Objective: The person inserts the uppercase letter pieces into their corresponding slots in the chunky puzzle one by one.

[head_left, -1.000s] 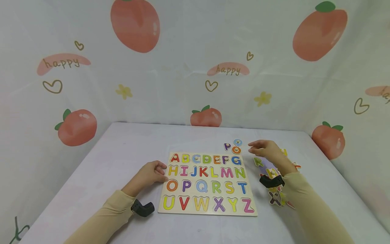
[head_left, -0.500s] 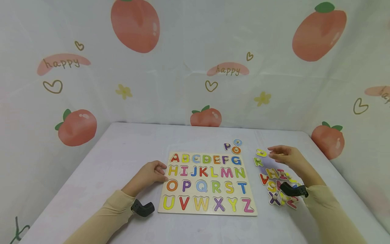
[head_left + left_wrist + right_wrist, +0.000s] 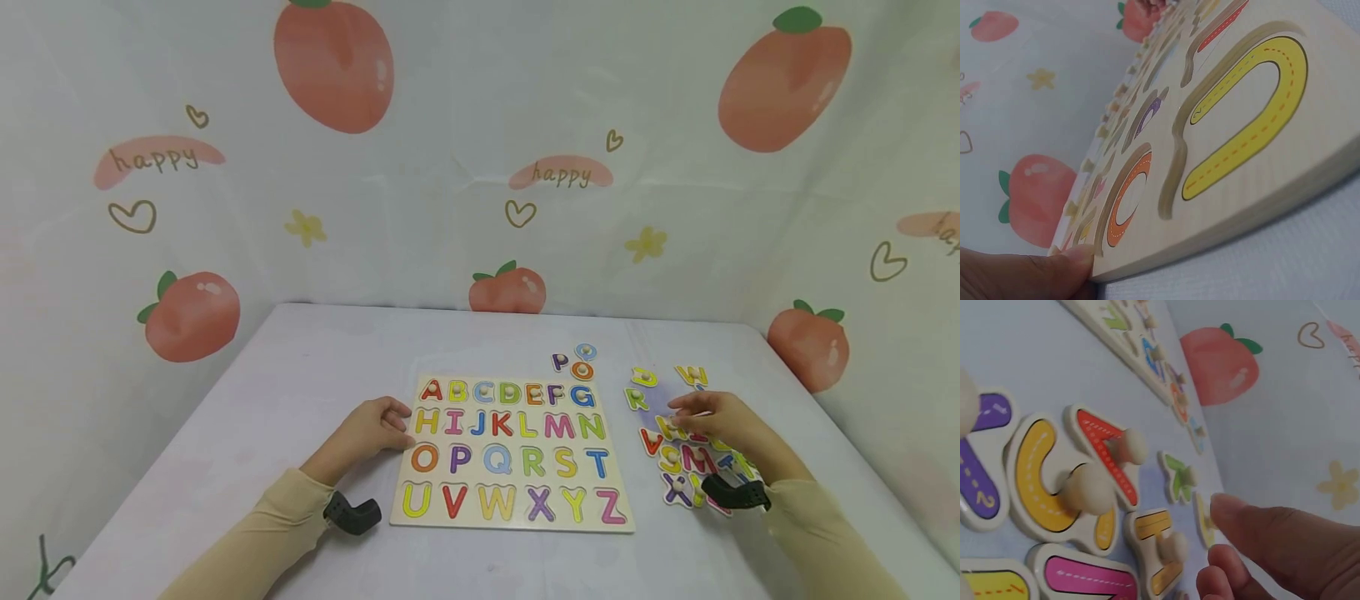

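Observation:
My left hand [image 3: 367, 429] rests against the left edge of a wooden alphabet board [image 3: 517, 527]; in the left wrist view its thumb [image 3: 1054, 270] touches the board's edge. The board's top row holds knobbed letters A to G, and the lower rows show coloured recesses. Over the loose letter pieces on the right hovers my right hand [image 3: 723, 421], thumb and fingers apart and nothing seen between them. Below its fingertips lies a yellow H piece [image 3: 670, 430]. A green R piece [image 3: 637, 400] and a red V piece [image 3: 651, 442] lie to its left.
Behind the board's far right corner lie P [image 3: 559, 362], O [image 3: 582, 371] and Q [image 3: 586, 352] pieces. A yellow U piece [image 3: 643, 377] and a yellow W piece [image 3: 691, 375] lie beyond the right-hand pile. A fruit-printed cloth [image 3: 420, 208] hangs behind the table.
My right hand has moved right, away from the yellow U piece now lying behind the R, then nearer over the letter pile. My left hand stays at the board's edge.

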A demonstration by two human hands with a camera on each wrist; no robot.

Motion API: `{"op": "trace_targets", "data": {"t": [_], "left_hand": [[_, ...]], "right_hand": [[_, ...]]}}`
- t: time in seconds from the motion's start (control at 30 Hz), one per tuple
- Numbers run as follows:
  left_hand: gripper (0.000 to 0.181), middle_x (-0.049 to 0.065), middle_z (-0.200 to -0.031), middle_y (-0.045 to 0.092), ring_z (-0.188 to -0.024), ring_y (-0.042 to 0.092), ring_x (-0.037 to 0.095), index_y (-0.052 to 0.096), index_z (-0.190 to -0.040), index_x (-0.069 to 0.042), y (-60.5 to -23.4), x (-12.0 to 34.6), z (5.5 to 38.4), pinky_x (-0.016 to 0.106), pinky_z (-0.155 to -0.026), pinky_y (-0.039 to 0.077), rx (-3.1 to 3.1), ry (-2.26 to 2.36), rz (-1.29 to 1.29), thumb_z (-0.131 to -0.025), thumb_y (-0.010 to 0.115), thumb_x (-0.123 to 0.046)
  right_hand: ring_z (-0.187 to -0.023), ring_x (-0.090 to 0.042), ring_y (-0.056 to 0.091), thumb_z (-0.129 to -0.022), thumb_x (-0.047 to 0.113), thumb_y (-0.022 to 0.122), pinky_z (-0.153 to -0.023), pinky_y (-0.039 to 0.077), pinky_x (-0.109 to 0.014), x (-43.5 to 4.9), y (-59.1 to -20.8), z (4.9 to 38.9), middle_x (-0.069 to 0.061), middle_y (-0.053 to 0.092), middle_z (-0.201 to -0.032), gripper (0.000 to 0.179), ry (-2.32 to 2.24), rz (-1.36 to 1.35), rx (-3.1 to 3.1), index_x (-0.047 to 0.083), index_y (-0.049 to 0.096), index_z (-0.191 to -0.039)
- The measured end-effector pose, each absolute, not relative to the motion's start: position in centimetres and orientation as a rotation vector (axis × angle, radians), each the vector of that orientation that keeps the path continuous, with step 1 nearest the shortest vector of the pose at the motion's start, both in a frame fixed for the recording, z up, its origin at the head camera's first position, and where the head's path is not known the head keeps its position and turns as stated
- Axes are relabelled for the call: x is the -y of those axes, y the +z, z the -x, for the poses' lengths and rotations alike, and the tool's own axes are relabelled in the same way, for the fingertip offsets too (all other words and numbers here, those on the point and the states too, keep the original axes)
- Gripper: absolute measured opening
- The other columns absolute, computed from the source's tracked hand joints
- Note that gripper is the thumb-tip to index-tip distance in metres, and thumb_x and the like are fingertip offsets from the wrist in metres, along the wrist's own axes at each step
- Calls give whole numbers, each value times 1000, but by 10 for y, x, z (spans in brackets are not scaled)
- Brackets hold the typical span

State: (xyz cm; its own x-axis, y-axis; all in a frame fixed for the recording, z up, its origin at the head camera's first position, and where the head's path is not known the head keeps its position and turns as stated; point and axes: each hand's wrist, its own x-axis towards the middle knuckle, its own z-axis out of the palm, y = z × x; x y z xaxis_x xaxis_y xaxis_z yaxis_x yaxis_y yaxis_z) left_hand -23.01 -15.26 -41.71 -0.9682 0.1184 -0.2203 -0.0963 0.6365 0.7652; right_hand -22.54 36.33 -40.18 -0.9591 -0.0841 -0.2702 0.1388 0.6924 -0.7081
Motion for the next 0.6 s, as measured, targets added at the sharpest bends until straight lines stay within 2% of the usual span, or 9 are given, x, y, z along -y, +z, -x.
{"op": "trace_targets", "data": {"t": [0.27,0.6], "left_hand": [[45,7,-86,61,-74,56,16,60,-112,2,-417,152,230,27,-65,45,-2615,1237,-27,-73,80,-7],[45,7,-86,62,-73,56,15,60,-113,2,-418,153,231,27,-65,46,-2613,1239,-18,-73,80,-8]], "right_hand": [[-82,-18,55,-87,21,72,-69,50,-26,-362,-404,227,-6,60,-93,44,-1120,-53,-2604,-7,60,-119],[-77,-15,57,-83,16,75,-66,48,-26,-365,-412,234,-3,66,-88,35,-1037,-24,-2638,-6,65,-109]]}}
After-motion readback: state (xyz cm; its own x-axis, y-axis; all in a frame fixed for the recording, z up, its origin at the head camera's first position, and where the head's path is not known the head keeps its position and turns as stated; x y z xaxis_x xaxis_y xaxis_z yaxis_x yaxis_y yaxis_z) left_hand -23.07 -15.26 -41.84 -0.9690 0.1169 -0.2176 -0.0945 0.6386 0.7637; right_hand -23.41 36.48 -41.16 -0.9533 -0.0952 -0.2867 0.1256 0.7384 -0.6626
